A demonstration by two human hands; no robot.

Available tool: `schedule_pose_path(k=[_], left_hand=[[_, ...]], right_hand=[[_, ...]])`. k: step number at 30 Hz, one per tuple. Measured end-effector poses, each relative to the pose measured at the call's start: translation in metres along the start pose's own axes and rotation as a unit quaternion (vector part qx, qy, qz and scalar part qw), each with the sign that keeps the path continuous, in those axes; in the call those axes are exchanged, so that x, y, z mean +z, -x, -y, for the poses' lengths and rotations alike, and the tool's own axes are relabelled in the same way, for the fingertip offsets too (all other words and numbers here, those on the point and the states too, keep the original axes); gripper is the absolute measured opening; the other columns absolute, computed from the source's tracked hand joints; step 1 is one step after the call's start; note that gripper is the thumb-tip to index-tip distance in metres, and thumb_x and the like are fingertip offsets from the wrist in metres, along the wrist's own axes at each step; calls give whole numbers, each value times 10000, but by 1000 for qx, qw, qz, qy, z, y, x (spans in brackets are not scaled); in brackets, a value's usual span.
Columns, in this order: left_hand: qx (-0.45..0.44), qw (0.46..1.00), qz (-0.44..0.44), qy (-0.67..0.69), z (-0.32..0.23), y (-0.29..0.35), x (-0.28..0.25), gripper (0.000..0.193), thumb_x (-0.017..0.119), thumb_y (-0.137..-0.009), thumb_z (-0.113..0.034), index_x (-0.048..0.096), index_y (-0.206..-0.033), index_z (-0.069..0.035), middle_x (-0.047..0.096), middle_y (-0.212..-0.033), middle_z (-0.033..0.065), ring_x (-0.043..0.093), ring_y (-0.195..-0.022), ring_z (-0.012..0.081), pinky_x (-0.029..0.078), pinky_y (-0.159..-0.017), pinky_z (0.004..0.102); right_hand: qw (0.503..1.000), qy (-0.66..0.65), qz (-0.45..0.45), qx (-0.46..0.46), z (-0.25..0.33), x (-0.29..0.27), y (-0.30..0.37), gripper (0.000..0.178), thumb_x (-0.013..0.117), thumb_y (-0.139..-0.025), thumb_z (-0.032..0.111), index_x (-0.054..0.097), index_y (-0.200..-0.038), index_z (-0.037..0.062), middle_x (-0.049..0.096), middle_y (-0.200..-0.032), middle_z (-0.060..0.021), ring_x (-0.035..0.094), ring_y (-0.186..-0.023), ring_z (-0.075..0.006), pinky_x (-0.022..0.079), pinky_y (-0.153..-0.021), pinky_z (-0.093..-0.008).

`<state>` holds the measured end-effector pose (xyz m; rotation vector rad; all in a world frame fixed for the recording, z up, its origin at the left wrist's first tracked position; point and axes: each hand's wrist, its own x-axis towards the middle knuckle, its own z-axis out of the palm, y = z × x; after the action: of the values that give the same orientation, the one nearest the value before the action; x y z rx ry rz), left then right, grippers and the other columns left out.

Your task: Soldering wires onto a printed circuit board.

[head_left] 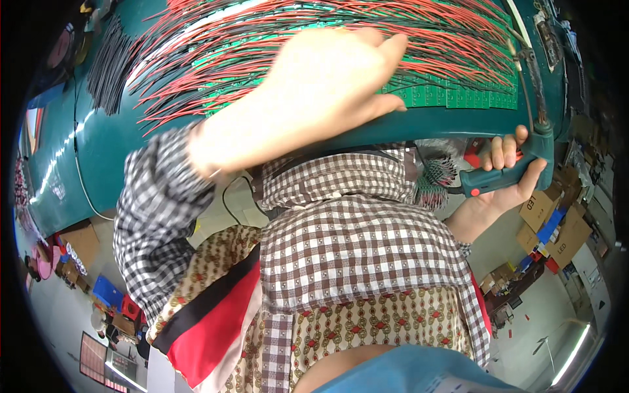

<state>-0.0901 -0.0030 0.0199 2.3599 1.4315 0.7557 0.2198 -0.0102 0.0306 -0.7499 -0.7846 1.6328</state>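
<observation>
My left hand (334, 72) reaches across rows of red and black wires (452, 56), palm down and bright with glare. Its thumb and a bent finger point right and stand apart, with nothing seen between them; the other fingers are partly hidden. Beneath the wires lie green circuit boards (481, 98), set side by side along the near table edge. At the right, my right hand (501, 160) is wrapped round a dark green soldering gun (508, 175) with a red button on its end. Its long tip points up and away, beside the right end of the boards.
A bundle of black wires (113, 65) lies on the green tabletop (59, 164) at the far left. Below the table edge, more wire ends (436, 180) show beside my lap. Cardboard boxes (557, 226) stand on the floor at the right. A cable hangs at the left.
</observation>
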Motion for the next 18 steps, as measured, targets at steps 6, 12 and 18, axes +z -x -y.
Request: schedule_pose_path(k=[6,12,18], left_hand=[[-4,997,51,-50,17,-27,25,520,708,-795,-374,611,-1211,-77,675,-920,124,674,-800,292,545,-660,395],[1,991,106,-77,13,-31,14,454,673,-831,-331,613,-1208,-84,685,-926,120,674,-798,287,546,-654,395],[5,992,98,-82,7,-30,13,497,688,-812,-356,603,-1212,-73,676,-908,103,673,-779,283,543,-630,383]], right_hand=[[1000,-17,5,-23,0,-1,3,630,524,-958,483,456,-1245,-74,521,-761,-56,516,-664,-165,548,-552,-304],[999,-27,-18,-19,-1,-8,2,627,520,-960,483,451,-1246,-71,525,-762,-56,512,-662,-163,544,-551,-306],[999,-27,-25,-19,-1,-9,3,620,519,-961,482,452,-1236,-70,518,-758,-57,512,-660,-164,543,-553,-302]])
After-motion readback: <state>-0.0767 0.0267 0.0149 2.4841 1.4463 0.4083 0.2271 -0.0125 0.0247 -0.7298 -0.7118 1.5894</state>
